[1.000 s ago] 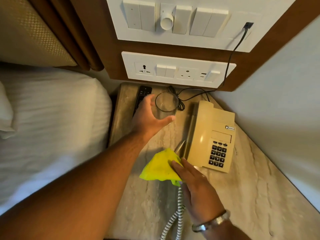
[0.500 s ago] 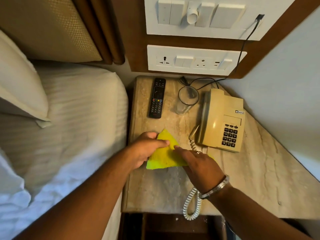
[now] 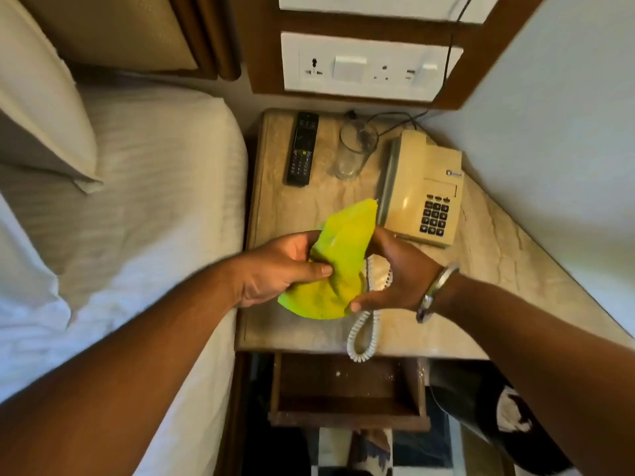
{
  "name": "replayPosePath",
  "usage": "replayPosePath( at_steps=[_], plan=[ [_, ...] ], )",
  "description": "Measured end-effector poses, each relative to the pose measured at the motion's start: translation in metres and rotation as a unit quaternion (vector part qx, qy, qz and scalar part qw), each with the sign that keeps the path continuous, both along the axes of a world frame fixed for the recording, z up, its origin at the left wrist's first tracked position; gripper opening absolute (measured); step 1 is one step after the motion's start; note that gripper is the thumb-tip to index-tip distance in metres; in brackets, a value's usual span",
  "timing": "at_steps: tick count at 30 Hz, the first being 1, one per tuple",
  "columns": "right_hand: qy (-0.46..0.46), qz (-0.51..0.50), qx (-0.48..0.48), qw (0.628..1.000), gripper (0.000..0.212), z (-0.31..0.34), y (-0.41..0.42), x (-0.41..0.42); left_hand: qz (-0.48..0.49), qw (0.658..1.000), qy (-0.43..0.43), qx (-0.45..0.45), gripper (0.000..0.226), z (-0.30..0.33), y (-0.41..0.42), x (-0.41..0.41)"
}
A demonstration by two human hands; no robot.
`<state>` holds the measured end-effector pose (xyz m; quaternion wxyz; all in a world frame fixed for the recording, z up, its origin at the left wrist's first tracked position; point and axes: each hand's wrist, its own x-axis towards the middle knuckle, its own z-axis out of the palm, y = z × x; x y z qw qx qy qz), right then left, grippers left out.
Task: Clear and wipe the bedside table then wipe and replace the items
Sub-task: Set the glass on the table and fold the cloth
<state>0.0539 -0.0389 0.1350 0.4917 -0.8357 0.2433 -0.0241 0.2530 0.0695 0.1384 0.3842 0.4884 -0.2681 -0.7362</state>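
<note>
White bedding covers the bed at left, a pillow on it. Marble-topped desk stands between bed and wall, its dark wooden drawer pulled open below the front edge. Beige telephone sits at right rear of the desk; its coiled cord runs forward and loops over the front edge. Yellow-green cloth is held above the desk middle, clear of the surface. Left hand grips its left side, thumb pressed on the fabric; right hand pinches its right side, metal bangle on the wrist. Black remote lies at left rear. Clear glass stands upright between remote and telephone, apart from both.
</note>
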Motion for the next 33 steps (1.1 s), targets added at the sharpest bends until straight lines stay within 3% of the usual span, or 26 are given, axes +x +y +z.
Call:
replayPosePath(
  at_steps=[3, 8, 13, 16, 19, 21, 24, 27, 30, 33],
  plan=[
    [0.045, -0.007, -0.037, 0.998, 0.045, 0.002, 0.023, -0.026, 0.077, 0.996, 0.026, 0.038, 0.056, -0.008, 0.043, -0.025],
    [0.196, 0.004, -0.052, 0.979, 0.026, -0.015, 0.074, -0.086, 0.145, 0.983, -0.027, 0.106, 0.035, -0.039, 0.113, -0.095],
    [0.307, -0.062, -0.039, 0.949, 0.039, -0.067, 0.112, -0.116, 0.148, 0.969, -0.102, 0.168, 0.032, -0.113, 0.134, -0.141],
    [0.341, -0.131, -0.006, 0.931, 0.034, -0.110, 0.133, -0.120, 0.081, 0.955, -0.224, 0.175, 0.013, -0.157, 0.133, -0.152],
    [0.364, -0.223, 0.062, 0.902, 0.033, -0.141, 0.147, -0.122, -0.008, 0.907, -0.379, 0.182, 0.009, -0.182, 0.128, -0.152],
    [0.373, -0.230, 0.074, 0.896, 0.033, -0.164, 0.155, -0.120, -0.042, 0.872, -0.441, 0.207, 0.011, -0.193, 0.121, -0.150],
    [0.375, -0.216, 0.064, 0.899, 0.037, -0.194, 0.161, -0.108, -0.090, 0.827, -0.483, 0.274, 0.029, -0.208, 0.107, -0.148],
    [0.383, -0.227, 0.042, 0.895, 0.037, -0.208, 0.156, -0.100, -0.091, 0.814, -0.494, 0.291, 0.035, -0.212, 0.101, -0.142],
    [0.365, -0.215, 0.010, 0.906, 0.034, -0.192, 0.159, -0.106, -0.114, 0.789, -0.559, 0.227, 0.028, -0.191, 0.117, -0.144],
    [0.373, -0.109, -0.014, 0.921, 0.042, -0.161, 0.178, -0.117, -0.222, 0.782, -0.580, 0.053, 0.045, -0.171, 0.154, -0.152]
  ],
)
